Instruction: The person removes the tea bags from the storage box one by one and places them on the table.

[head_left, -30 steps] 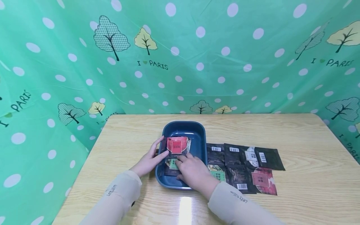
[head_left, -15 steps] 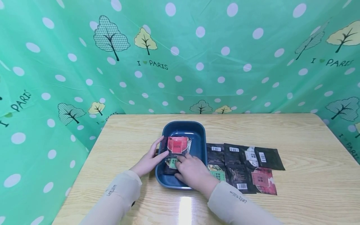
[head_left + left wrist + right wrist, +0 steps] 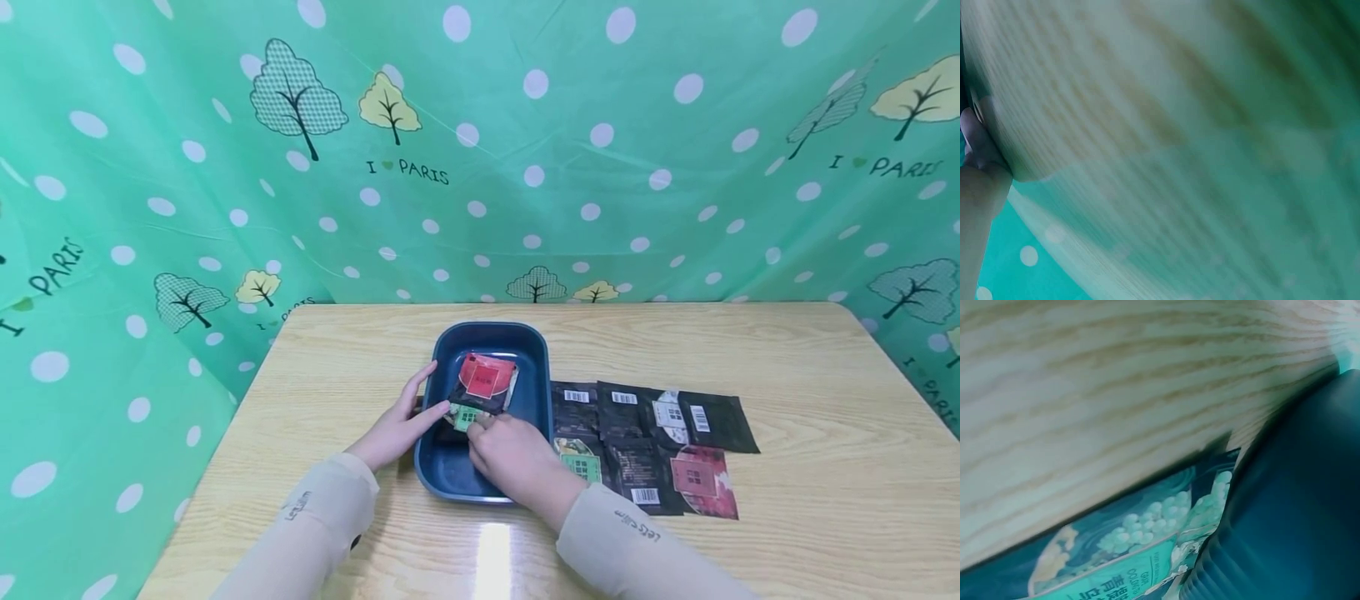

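Observation:
A dark blue tray (image 3: 491, 492) holds a small pile of flat tea sachets. On top lie a red-and-black sachet (image 3: 483, 382) and, partly below it, a green-labelled sachet (image 3: 465, 417), both turned at a slant. My right hand (image 3: 517, 458) reaches into the tray with curled fingers and pinches the near edge of the green-labelled sachet. At the tray's left wall my left hand (image 3: 401, 427) grips the side, thumb over the rim and fingers along the outside. Only a bit of a hand (image 3: 982, 144) shows in the left wrist view, beside the tray's dark wall.
Right of the tray, several sachets lie overlapped in two rows: black ones (image 3: 716, 421) with barcodes, a red one (image 3: 703, 483), and a green-labelled one (image 3: 1141, 550) close against the tray wall. The wooden table (image 3: 810, 483) meets a green dotted curtain (image 3: 570, 208) behind.
The sachets in the tray have slid away from me and slightly right, turning to a slant. My right hand's fingers have curled in. The left hand and tray have stayed put.

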{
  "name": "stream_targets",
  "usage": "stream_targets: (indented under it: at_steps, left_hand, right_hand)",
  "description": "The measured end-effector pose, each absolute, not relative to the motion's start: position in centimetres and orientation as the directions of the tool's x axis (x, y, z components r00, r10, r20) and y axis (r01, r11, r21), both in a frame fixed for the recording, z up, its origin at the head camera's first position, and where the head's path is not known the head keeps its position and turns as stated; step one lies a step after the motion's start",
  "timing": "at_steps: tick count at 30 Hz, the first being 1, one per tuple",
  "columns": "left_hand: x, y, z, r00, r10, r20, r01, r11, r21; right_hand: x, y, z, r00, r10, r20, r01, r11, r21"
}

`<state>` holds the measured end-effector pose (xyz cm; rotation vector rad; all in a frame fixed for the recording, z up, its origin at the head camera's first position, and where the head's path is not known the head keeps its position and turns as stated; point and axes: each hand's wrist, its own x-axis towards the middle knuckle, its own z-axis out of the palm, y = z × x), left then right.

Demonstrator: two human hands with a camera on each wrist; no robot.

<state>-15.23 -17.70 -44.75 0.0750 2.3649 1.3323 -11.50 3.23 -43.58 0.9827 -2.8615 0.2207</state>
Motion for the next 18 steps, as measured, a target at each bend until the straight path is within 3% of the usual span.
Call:
stream_targets:
  at_steps: [11, 18]
  left_hand:
    - [-15.16, -17.69, -44.85, -0.909, 0.239, -0.341, -0.170, 0.533, 0.829]
    - [-15.12, -17.72, -44.73, -0.907, 0.254, -0.336, -0.158, 0.534, 0.830]
  right_hand:
    - [-10.89, 3.52, -43.26, -0.796, -0.538, 0.277, -0.591, 0.790, -0.162]
    - [-10.60, 3.80, -43.18, -0.816, -0.501, 0.289, -0.568, 0.786, -0.243]
